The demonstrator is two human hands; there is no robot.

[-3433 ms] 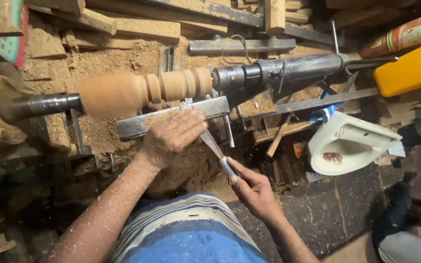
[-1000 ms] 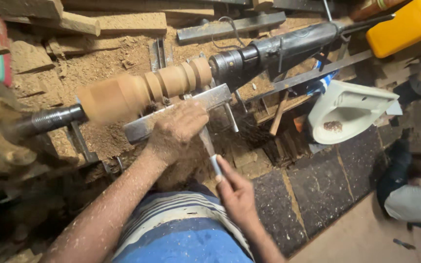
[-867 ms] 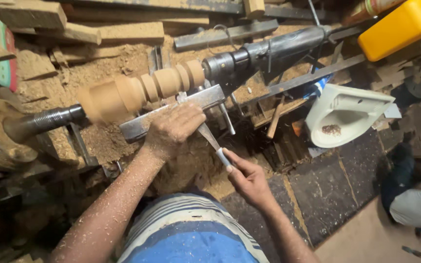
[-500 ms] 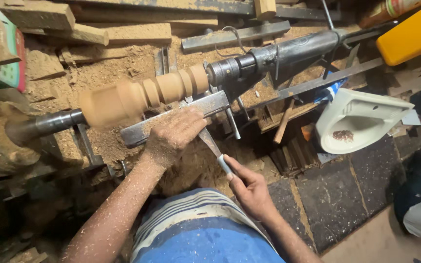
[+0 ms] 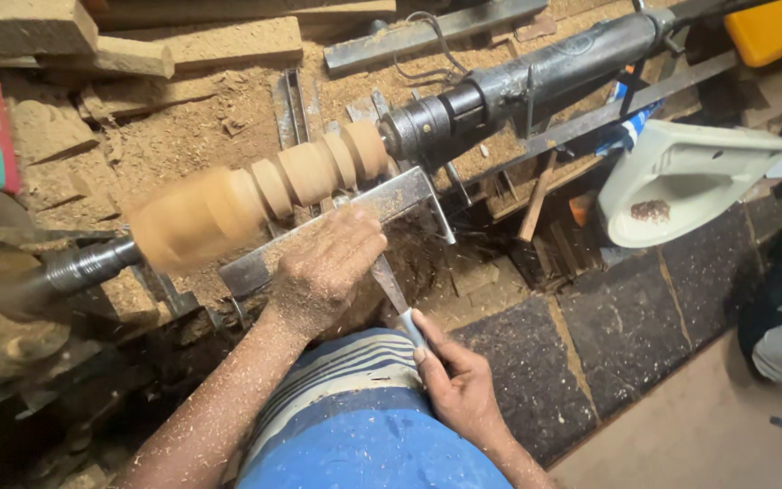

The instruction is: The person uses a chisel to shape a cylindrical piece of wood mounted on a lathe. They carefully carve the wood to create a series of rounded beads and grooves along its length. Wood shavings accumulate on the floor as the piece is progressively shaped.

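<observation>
A: Where's the tool?
B: One flat grey metal chisel (image 5: pixel 391 285), blade under the left hand (image 5: pixel 323 272), whose fingers are curled shut, pressing it onto the grey steel tool rest (image 5: pixel 337 231). Handle end is pinched in the right hand (image 5: pixel 459 385), fingers closed round it.
A: Workpiece?
B: One blurred, ribbed brown wooden spindle (image 5: pixel 255 195), just beyond the left fingers, on the dark lathe shaft (image 5: pixel 527 86).
A: Other stuff?
B: One white ceramic basin (image 5: pixel 690 177), one yellow container (image 5: pixel 780 27).

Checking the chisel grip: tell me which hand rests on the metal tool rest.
The left hand, sawdust-covered, presses the chisel blade onto the grey metal tool rest; the right hand holds the handle end lower down.
</observation>
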